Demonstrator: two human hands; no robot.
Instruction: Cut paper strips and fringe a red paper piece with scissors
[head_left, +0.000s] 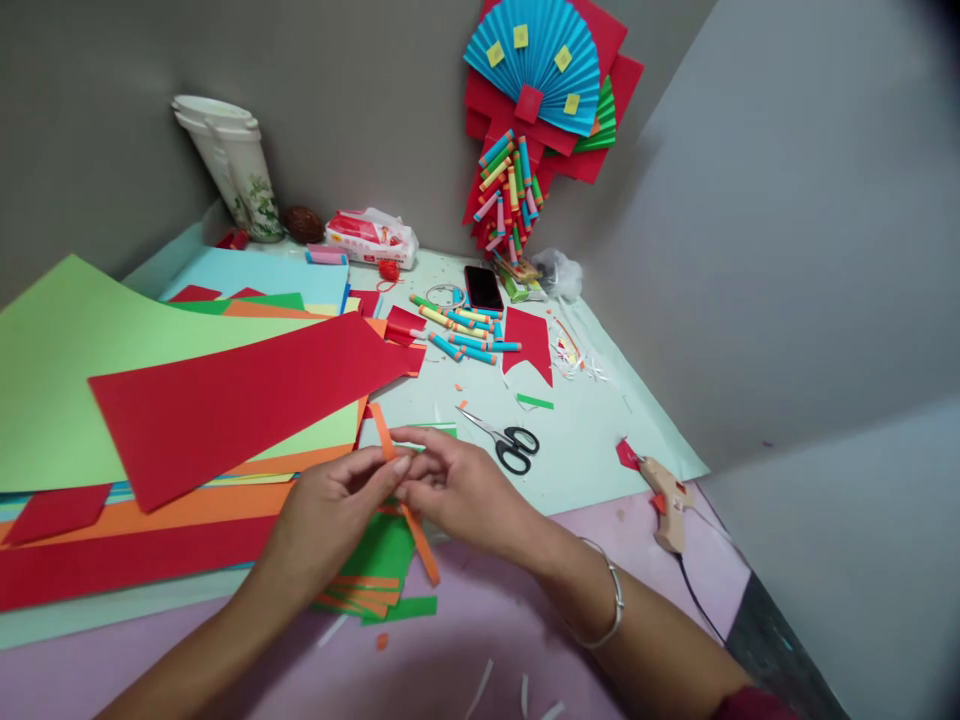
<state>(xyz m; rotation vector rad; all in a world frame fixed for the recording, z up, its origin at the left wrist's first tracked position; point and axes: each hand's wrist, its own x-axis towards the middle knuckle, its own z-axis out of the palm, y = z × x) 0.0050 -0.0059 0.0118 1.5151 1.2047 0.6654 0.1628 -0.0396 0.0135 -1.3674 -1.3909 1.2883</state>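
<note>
Nearest the camera, 2 bare forearms (664,635) are slanting in, the right one wearing a silver bracelet (619,601). With the hands forming the clock's hub, an orange strip (422,550) is lying between them, its ends pointing towards 11 and 5 o'clock. The left hand (330,510) is pinching it near the middle with thumb and forefinger; the right hand (465,500) is gripping it just beside, thumb against curled fingers.

Looking like paper or thin card, the strip is probably weighing next to nothing, holding its line but risking a crease or tear under a hard twist. Its matt face is suggesting little slip, and a light fingertip hold at the middle is probably suiting it best.

Among containers, a tall white vessel (236,180) is standing at 11 o'clock, its contents not showing. A soft red-and-white packet (371,240) is lying near 12 o'clock, hiding whatever it is holding. Farther off at 1 o'clock, a crumpled clear bag (561,275) is sitting beyond some loose paper tubes (472,345); what it is containing, I cannot tell.
</note>
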